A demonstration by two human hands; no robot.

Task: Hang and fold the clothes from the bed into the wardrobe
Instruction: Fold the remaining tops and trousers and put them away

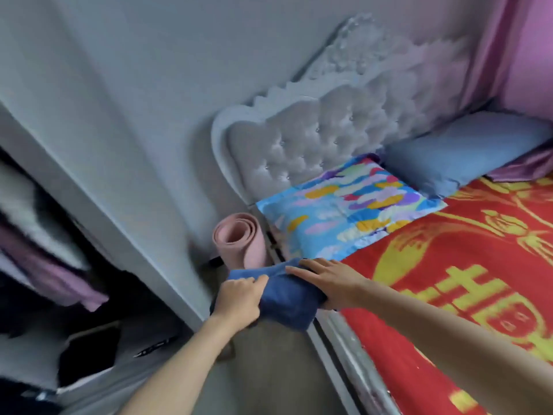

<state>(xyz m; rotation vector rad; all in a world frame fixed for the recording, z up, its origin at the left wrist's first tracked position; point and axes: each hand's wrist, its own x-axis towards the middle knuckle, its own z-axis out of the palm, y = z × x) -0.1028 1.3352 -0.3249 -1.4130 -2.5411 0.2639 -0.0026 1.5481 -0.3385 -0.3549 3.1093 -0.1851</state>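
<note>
Holding folded blue garment [287,298] between both hands, just off bed [449,265] edge; long axis running hand to hand. Left hand [239,299] gripping its left end, fingers curled. Right hand [332,281] lying flat on top, fingers straight. Open wardrobe [104,190] standing left of left hand, judged nearer; purple clothing [59,274] hanging inside.

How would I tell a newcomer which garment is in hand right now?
Start at the bed with the red and yellow cover and go to its edge facing the wardrobe. There a folded blue cloth sits between both hands: the left hand grips one end, the right hand lies flat on top. It is plain dark blue, unlike the rolled pink mat and multicoloured pillow behind.
</note>
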